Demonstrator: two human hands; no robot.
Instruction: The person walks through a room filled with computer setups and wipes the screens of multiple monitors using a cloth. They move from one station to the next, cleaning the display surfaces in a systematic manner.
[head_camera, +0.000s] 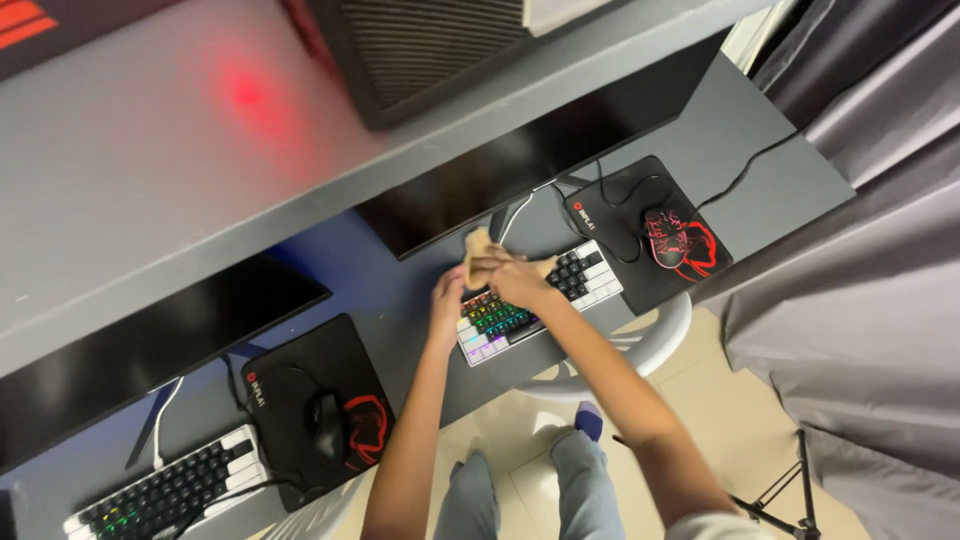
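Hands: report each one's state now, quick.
Left hand: open, resting flat on the keyboard's left end.
Right hand: closed on a tan cloth, pressed onto the keyboard.

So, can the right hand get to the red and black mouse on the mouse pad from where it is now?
Probably yes. The right hand holds a tan cloth on the lit keyboard, and the red and black mouse lies uncovered on the mouse pad beside it, with nothing between.
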